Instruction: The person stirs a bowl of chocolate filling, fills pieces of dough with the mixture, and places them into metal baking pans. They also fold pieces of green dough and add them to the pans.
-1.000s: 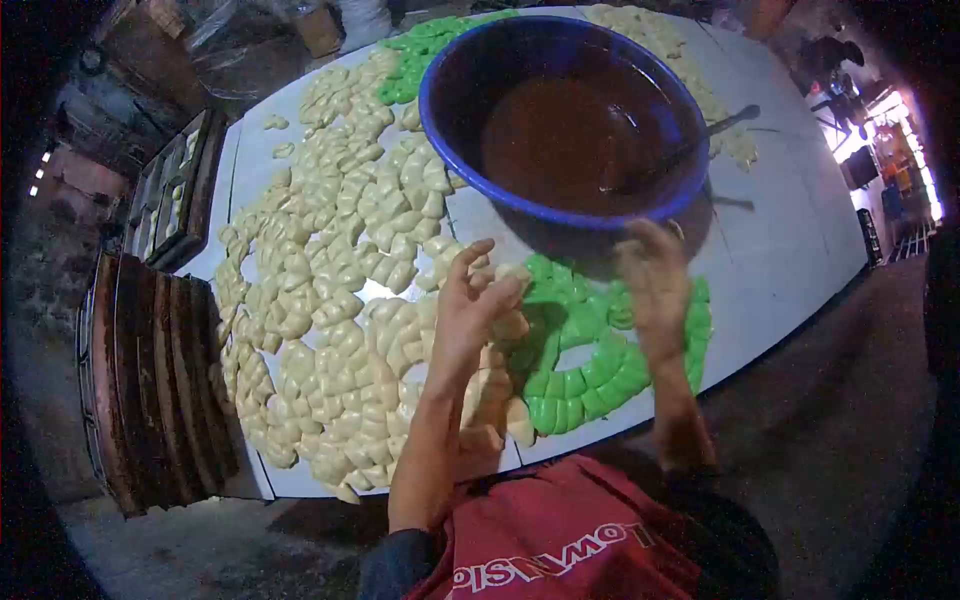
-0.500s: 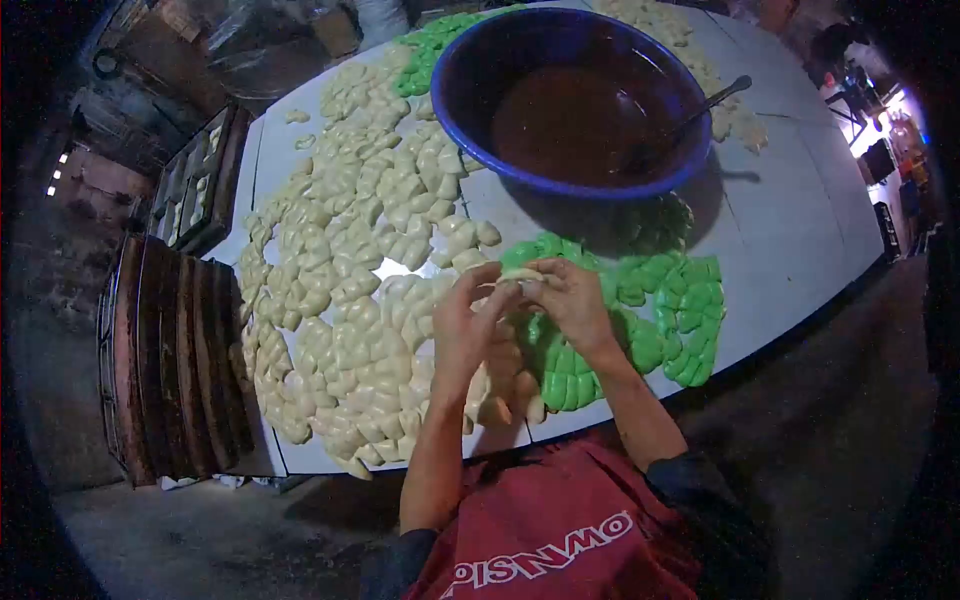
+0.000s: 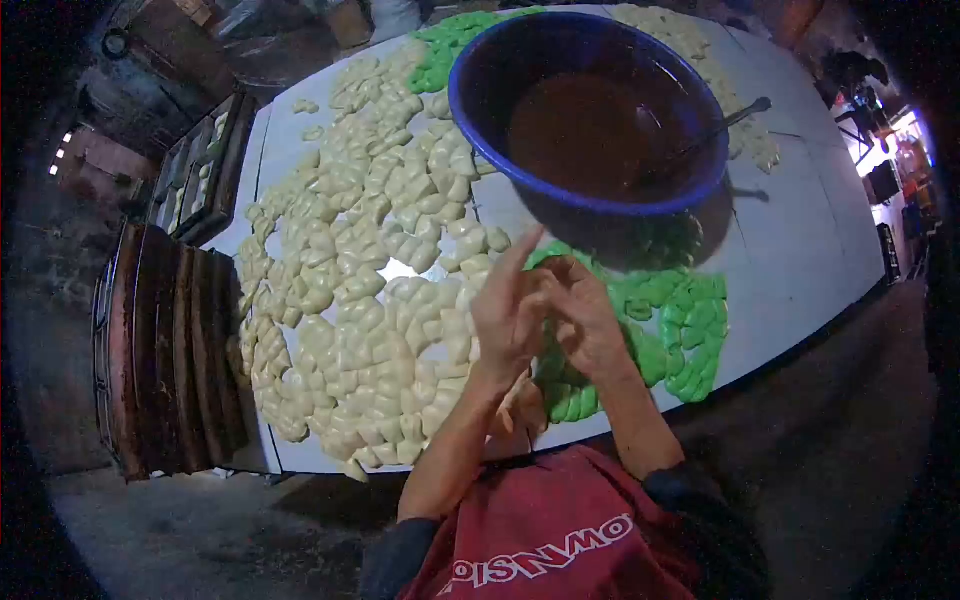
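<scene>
My left hand (image 3: 508, 318) and my right hand (image 3: 590, 312) meet over the table, fingers closed in against each other, with the left index finger pointing up and away. Whatever lies between the fingertips is hidden. Left of and beneath them spreads a wide layer of pale, glossy dough pieces (image 3: 340, 290). Bright green dough pieces (image 3: 695, 325) lie under and to the right of my right hand. Just beyond the hands stands a large blue basin (image 3: 610, 206) holding brown liquid (image 3: 590, 130), with a spoon (image 3: 748, 112) leaning on its right rim.
The white table (image 3: 810, 220) curves away to the right. Against its left edge stands a stack of dark trays (image 3: 165, 350); behind it, another tray (image 3: 200, 175) holds a few pale pieces. More green pieces (image 3: 440, 60) lie left of the basin.
The pale dough piece seen between my fingertips is now out of sight. My hands have shifted slightly right and turned, the left index finger lifting. The view has moved a little.
</scene>
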`<state>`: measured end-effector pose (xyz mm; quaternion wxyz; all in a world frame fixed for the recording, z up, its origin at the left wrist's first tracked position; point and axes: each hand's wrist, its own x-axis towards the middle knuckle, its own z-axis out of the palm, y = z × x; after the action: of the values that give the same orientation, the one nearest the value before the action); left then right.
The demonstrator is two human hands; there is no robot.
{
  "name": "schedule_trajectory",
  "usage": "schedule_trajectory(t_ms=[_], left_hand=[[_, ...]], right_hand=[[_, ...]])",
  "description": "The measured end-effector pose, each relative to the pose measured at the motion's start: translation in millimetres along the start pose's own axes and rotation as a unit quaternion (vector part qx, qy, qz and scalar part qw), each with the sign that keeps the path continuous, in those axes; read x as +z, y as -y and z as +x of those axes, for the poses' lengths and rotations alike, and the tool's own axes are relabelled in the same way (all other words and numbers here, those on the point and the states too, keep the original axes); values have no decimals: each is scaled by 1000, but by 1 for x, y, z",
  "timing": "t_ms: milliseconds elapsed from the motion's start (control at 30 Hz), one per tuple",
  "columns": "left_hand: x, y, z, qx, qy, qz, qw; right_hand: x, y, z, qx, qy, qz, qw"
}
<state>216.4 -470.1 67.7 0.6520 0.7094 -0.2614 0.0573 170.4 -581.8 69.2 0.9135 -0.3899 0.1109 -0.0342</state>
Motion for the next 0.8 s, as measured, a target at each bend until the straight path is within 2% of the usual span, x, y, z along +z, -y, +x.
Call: schedule_trajectory(t_ms=[33, 100, 133, 167, 233, 300, 367, 433, 500, 533, 567, 633, 733, 800], left_hand=[[4, 4, -3, 22, 46, -1, 999], [33, 4, -6, -30, -79, -181, 980], [46, 4, -7, -61, -126, -276, 951], [49, 2, -7, -81, -122, -281, 948], [55, 0, -3, -40, -108, -224, 968], [46, 1, -8, -209, 4, -260, 943], [41, -1, -4, -255, 45, -259, 931], [37, -14, 5, -186, 9, -230, 955], [17, -3, 0, -242, 34, -193, 950], [4, 1, -1, -278, 47, -189, 941], [-8, 5, -3, -313, 60, -185, 929], [-27, 12, -11, -298, 57, -163, 939], [-48, 11, -20, -313, 51, -135, 939], [-54, 13, -30, -316, 18, -134, 939]], right_hand=[[3, 2, -1, 6, 0, 41, 999], [9, 5, 2, 15, 0, 123, 992], [11, 8, 5, -14, 3, 141, 990], [9, 11, 8, -11, 14, 142, 990], [5, 17, 16, -3, 36, 143, 989], [6, 34, 26, -12, 18, 54, 998], [-2, 63, 44, -23, 35, -56, 998], [5, 104, 70, -79, 12, -178, 981], [2, 138, 104, -47, 7, -427, 903], [-12, 140, 129, -54, 25, -571, 819], [-19, 137, 146, -18, 58, -647, 760], [-28, 128, 175, 53, 124, -775, 617], [-71, 92, 214, 95, 220, -849, 472], [-64, 88, 214, 106, 243, -832, 487]])
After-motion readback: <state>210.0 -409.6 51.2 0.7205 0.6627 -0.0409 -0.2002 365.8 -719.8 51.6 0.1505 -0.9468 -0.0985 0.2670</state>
